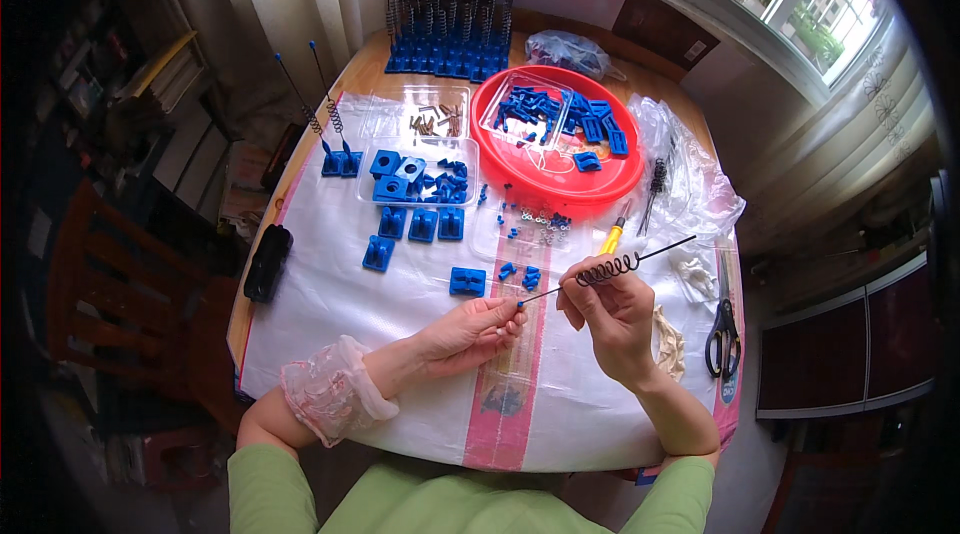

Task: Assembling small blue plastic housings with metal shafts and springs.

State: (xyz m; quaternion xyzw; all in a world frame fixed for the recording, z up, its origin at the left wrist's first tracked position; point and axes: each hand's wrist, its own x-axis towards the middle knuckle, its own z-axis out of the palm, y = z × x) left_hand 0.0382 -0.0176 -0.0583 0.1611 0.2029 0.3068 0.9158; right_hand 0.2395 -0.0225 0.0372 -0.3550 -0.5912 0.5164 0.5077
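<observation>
My right hand (615, 319) grips a thin black rod with a coiled spring section (608, 270) by its coil, the rod slanting up to the right. At the rod's lower left end is a small blue cap (521, 305), which the fingertips of my left hand (475, 334) pinch. Just beyond my hands lie a blue square base (467, 281) and a few small blue plastic parts (531, 278). Several more blue bases (423, 225) stand before a clear tray (418, 171) of blue pieces.
A red round basin (625, 174) holds blue parts. Finished-looking spring rods on blue bases (450, 54) crowd the back. Two more (342, 162) stand at left. A yellow-handled screwdriver (613, 236), black scissors (722, 339), plastic bags (690, 164) and a black case (268, 264) lie around.
</observation>
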